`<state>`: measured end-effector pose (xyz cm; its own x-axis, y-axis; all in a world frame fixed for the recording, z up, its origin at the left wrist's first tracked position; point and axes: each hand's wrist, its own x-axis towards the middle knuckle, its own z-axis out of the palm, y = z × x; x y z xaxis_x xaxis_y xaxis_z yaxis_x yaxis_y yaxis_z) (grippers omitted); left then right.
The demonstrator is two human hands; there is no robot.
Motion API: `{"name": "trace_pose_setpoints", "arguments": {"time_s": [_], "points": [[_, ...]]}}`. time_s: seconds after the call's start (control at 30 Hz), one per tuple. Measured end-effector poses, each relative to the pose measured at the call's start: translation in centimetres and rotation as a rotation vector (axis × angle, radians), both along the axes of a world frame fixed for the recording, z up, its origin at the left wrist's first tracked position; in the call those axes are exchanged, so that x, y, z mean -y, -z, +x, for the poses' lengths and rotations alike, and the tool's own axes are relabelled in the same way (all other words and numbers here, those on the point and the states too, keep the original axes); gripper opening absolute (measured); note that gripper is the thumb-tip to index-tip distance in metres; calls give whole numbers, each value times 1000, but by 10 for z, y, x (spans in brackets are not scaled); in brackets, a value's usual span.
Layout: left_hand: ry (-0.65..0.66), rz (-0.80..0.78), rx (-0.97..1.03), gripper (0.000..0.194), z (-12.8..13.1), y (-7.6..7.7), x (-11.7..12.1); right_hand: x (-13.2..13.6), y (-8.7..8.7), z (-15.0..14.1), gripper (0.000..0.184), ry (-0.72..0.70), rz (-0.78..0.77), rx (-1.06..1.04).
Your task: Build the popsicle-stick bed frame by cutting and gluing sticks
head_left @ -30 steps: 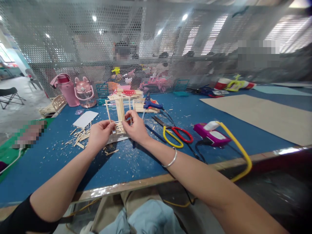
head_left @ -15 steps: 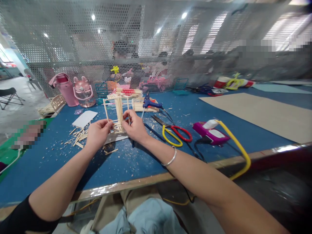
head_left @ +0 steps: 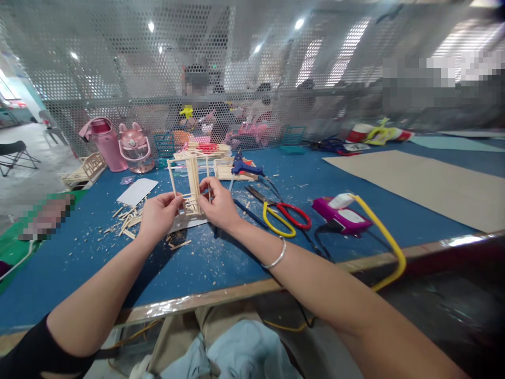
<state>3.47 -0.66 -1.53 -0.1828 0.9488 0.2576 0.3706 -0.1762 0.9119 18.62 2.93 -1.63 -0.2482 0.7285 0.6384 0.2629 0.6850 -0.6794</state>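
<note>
A small frame of wooden sticks [head_left: 192, 176] stands upright on a pale sheet [head_left: 189, 225] on the blue table. My left hand [head_left: 160, 213] pinches its lower left side between thumb and fingers. On the other side, my right hand [head_left: 216, 202] is closed on the frame's right part; a silver bangle circles that wrist. The exact sticks under my fingertips are partly hidden. Cut stick pieces [head_left: 128, 221] and crumbs lie left of the frame. A blue glue gun [head_left: 246, 167] rests just behind my right hand.
Scissors [head_left: 280, 213] with red and yellow handles lie right of my hands, near a purple power socket [head_left: 342, 216] with a yellow cable. A pink bottle [head_left: 108, 147] and a clear-bodied pink jug [head_left: 135, 152] stand back left. Brown board [head_left: 418, 184] covers the right side; perforated metal screen [head_left: 130, 79] rises behind.
</note>
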Motion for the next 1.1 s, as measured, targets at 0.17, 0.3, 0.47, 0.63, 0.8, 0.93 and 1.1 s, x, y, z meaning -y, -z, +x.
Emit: {"name": "trace_pose_setpoints", "arguments": {"time_s": [0.17, 0.3, 0.47, 0.63, 0.8, 0.93, 1.1], "points": [[6, -5, 4, 33, 0, 0, 0, 0, 0, 0, 12, -1, 1, -1], [3, -7, -23, 32, 0, 1, 0, 1, 0, -1, 8, 26, 16, -4], [-6, -5, -85, 29, 3, -1, 3, 0, 0, -1, 8, 56, 41, -9], [10, 10, -114, 28, 6, -3, 5, 2, -1, -1, 10, 92, 29, 12], [24, 21, -84, 29, 4, 0, 3, 1, 0, -2, 11, 86, 21, 18], [12, 30, -68, 30, 2, 4, 0, 0, 4, -1, 10, 74, 146, 24], [16, 12, -40, 31, 1, 7, -3, 0, 5, 1, 9, 87, 232, 105]]}}
